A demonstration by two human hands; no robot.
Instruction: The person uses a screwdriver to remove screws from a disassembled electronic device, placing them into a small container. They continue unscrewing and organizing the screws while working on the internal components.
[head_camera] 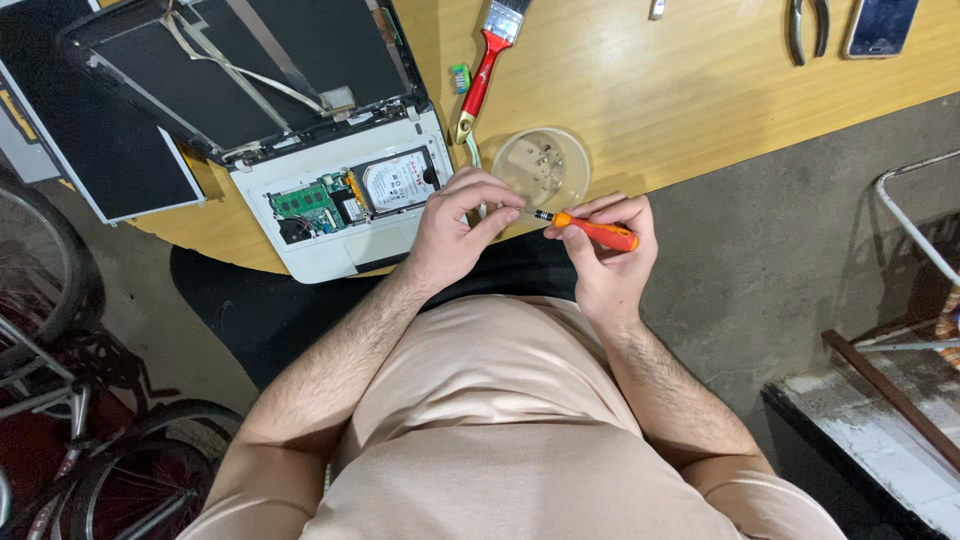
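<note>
I hold a small orange-handled screwdriver (592, 231) just off the near edge of the bench (700, 90), above my lap. My right hand (605, 255) is wrapped around the orange grip, fingers (625, 212) clamped together on it, with the dark shaft pointing left. My left hand (455, 228) meets it there: thumb and forefinger are pinched together at the screwdriver's tip, and whether a screw sits between them is too small to tell. Just beyond my knuckles, on the bench edge, stands a clear round plastic dish (542, 166) with a few tiny metal bits lying in it. To the left of the dish lies an opened white laptop (345, 210), bottom cover off, showing a green memory module (300, 202) and a silver hard drive (398, 181) beside it; its dark screen panel (250, 70) is hinged back with thin cables across it. A separate black panel (90, 130) lies further left. A red-handled paintbrush (485, 65) lies above the dish, bristles away from me, with a small green object (459, 78) just beside its handle. At the far right edge of the bench lie a pair of pliers (807, 28) and a phone (880, 25). Bicycle wheels (40, 290) stand on the floor to my left.
</note>
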